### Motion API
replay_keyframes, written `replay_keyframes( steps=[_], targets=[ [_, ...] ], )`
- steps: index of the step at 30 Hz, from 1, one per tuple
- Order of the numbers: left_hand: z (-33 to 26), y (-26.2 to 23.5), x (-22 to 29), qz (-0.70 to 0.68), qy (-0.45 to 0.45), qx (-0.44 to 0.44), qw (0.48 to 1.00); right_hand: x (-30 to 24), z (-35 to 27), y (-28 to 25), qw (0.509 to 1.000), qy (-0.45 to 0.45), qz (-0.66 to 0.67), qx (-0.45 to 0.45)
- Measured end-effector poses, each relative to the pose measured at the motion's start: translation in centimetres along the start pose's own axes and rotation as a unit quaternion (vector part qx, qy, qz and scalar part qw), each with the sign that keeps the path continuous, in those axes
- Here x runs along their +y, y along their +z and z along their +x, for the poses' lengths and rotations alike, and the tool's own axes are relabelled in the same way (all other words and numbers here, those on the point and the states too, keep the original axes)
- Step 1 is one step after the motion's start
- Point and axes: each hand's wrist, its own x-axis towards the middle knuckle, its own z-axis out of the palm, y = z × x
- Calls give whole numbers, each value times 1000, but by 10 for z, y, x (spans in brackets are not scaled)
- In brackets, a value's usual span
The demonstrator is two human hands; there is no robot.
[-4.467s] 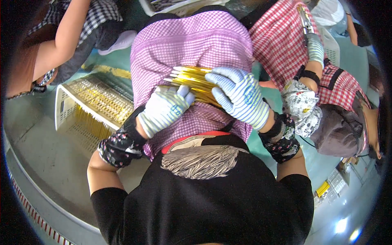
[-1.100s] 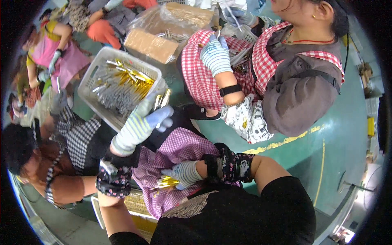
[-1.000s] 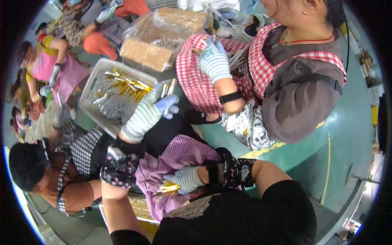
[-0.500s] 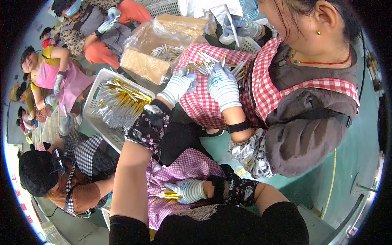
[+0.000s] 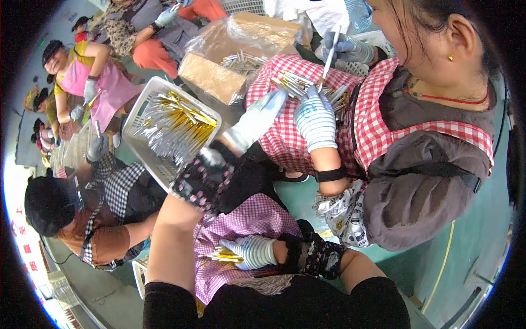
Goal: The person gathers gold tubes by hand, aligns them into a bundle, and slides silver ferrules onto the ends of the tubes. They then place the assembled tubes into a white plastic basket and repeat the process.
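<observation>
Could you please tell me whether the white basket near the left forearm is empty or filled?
Filled: in the white basket, a heap of slim gold and silver sticks covers the visible inside.

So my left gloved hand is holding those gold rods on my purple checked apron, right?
Not quite: the head view shows your right hand holding the gold rods on your purple checked apron; your left hand is over a red-and-white checked apron.

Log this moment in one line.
left hand: over red-checked apron, beside pale rods, grip unclear | right hand: holding gold rods over purple apron | white basket: gold and silver rods inside
</observation>
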Motion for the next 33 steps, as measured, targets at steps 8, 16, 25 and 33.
replay_keyframes(
  steps=[8,16,25,33],
  targets=[
    [-218,-43,167,140,-182,35,973,11,2,6,998,-57,-31,-8],
    [-422,42,256,29,-624,50,779,-8,2,-3,989,-49,-88,-106],
    [-467,113,231,200,-540,183,797,-1,26,11,980,-71,1,-187],
    [-469,143,217,379,-428,202,795,-6,31,21,950,-26,106,-294]
  ],
)
